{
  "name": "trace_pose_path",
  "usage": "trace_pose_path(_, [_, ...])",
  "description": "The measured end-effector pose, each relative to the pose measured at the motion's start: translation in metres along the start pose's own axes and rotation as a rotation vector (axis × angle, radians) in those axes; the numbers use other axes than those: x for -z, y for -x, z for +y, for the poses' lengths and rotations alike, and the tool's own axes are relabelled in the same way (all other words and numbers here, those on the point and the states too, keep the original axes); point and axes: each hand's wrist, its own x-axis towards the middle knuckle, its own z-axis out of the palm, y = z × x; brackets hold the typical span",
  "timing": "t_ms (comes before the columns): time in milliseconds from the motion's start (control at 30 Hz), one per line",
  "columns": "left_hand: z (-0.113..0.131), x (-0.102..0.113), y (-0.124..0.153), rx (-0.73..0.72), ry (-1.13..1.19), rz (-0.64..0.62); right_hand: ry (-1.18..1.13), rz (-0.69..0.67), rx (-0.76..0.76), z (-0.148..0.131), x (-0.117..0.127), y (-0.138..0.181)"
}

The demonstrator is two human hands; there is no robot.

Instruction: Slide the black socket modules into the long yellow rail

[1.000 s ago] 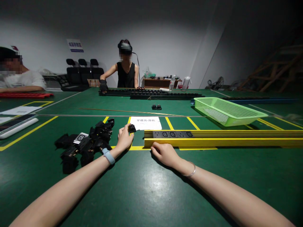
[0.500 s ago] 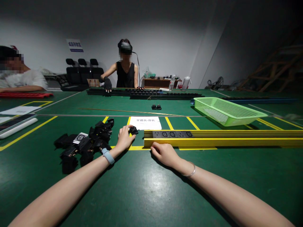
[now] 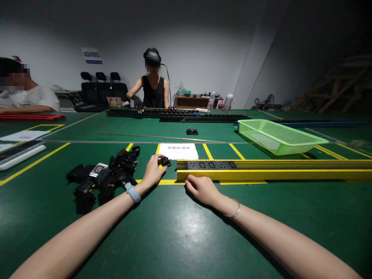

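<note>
From where I stand, everything sorts itself around the long yellow channel-shaped rail [image 3: 276, 175] lying on the green table [image 3: 186, 240]. Just off the rail's left end, the left hand [image 3: 152, 170] grips a small black plastic socket module [image 3: 166, 162] between thumb and fingers. That module is what has just shifted: a second ago it was farther to the left of the rail, and now only a small gap parts it from the open end. So it is lined up closer with the mouth, yet remains outside.

The right hand [image 3: 203, 190] has not moved; its fingers curl in against the rail's near wall, close to that same end. Whether they pinch the wall or merely rest there, I cannot tell. Inside the rail, near the left end, a row of five flat dark-grey socket faces [image 3: 212, 165] sits unchanged.

Farther left of the rail is a loose heap of black plastic modules [image 3: 109, 179]. Just beyond the rail's left end lies a white printed paper sign [image 3: 178, 151]; beyond the rail, farther right, stands a light-green perforated plastic basket [image 3: 258, 139]. Well past the rail, a co-worker's dark-gloved hand [image 3: 138, 103] is over long black slotted strips [image 3: 203, 117].
</note>
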Motion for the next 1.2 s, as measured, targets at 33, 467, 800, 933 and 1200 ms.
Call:
trace_pose_path(33, [0.001, 0.000, 0.000, -0.006, -0.010, 0.007, 0.002, 0.003, 0.001, 0.000, 0.000, 0.000])
trace_pose_path(467, [0.006, -0.001, 0.004, -0.022, 0.007, -0.026, 0.022, 0.025, 0.013, 0.001, -0.002, 0.000])
trace_pose_path(800, [0.013, 0.001, 0.004, 0.027, 0.095, -0.020, 0.029, 0.018, 0.009, 0.001, -0.002, 0.000])
trace_pose_path(933, [0.017, 0.005, 0.004, 0.099, 0.181, -0.027, 0.026, 0.023, 0.010, 0.001, -0.001, 0.000])
trace_pose_path(1200, [0.017, 0.008, 0.000, 0.153, 0.231, -0.061, 0.016, 0.021, 0.007, 0.001, -0.002, -0.001])
